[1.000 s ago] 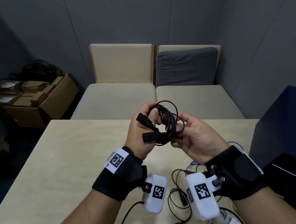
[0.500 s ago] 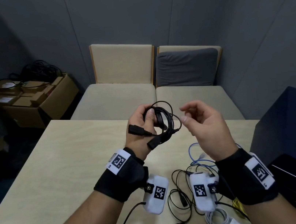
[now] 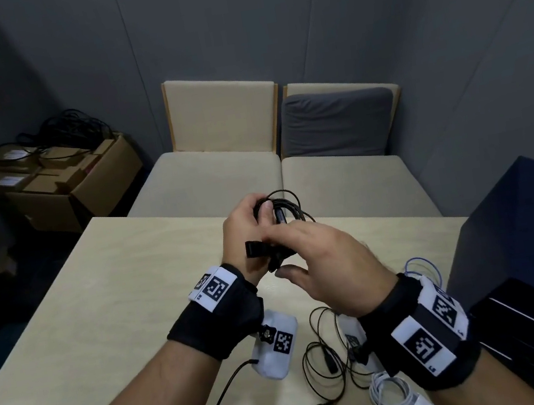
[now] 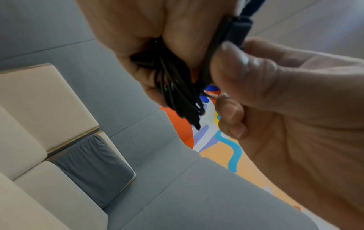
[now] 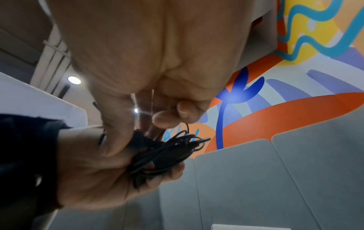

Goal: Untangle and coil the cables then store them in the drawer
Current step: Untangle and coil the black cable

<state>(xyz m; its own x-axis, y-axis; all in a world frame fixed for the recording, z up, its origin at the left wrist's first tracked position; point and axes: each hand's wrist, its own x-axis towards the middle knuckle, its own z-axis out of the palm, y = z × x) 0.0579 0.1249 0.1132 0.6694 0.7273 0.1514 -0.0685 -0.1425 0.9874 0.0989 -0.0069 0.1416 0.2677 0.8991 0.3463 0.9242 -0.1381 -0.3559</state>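
Above the table (image 3: 102, 313), left hand (image 3: 246, 236) upright, fingers curled round a coiled black cable (image 3: 285, 206), right hand (image 3: 330, 262) palm-down, thumb and fingertips pinching one strand.

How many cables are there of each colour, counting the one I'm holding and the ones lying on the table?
Black cables: 2, a coil in the left hand, a loose tangle on the table counted as one.
White cable: 1
Blue cable: 1
Total: 4
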